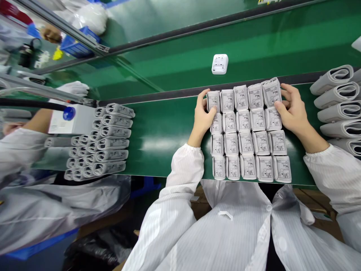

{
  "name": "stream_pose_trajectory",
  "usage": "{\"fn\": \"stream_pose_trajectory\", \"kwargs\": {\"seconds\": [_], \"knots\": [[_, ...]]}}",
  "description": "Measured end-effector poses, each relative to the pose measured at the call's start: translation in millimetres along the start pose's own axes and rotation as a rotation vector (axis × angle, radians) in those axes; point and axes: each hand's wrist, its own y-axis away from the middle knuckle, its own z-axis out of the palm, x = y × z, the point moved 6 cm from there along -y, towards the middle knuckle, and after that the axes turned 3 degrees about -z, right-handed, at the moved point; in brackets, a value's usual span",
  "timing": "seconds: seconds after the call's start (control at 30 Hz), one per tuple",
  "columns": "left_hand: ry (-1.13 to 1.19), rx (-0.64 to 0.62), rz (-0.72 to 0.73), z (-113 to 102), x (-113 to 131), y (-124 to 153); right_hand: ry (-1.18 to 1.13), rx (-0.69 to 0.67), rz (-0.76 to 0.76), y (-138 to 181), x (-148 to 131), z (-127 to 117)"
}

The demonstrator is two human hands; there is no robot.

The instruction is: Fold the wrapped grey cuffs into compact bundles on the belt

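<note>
Four rows of five folded grey cuffs (245,144), their printed drawings facing up, sit packed side by side on the green table (158,131), directly in front of the person. Both hands grasp the far row from its ends: the left hand (204,116) has its thumb and fingers around the leftmost cuff, while the right hand (290,108) sets its thumb on the face of the rightmost one, fingers at its outer side. That rightmost cuff leans a little and sticks out beyond its neighbours.

Just past the far row runs a dark rail (172,93), a barrier between the block and a small white device (220,64) lying on the green surface beyond. To the right, a line of rolled grey cuffs (340,103) crowds the space near the right forearm. Well apart on the left, another group of rolled cuffs (112,143) touches or nearly touches a white box (81,121) with a blue knob (69,113); which, I cannot tell. A metal frame (69,30) and a black hose (31,103) cut across that side, partly covering a co-worker's white sleeve (21,150) and a white glove (75,89). Farther off stand a blue basket (77,46) and a clear plastic bag (91,19), somewhat blurred.
</note>
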Motion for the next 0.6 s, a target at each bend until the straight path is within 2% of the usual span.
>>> {"fn": "stream_pose_trajectory", "kwargs": {"seconds": [0.17, 0.37, 0.6], "knots": [[0.034, 0.03, -0.027, -2, -3, 0, -0.003, -0.006, -0.004, 0, 0, 0], [0.023, 0.034, 0.039, -4, -3, -1, 0.0, -0.011, -0.016, 0, 0, 0], [0.006, 0.07, -0.002, -11, 0, -2, 0.008, -0.016, -0.002, 0, 2, -1]]}}
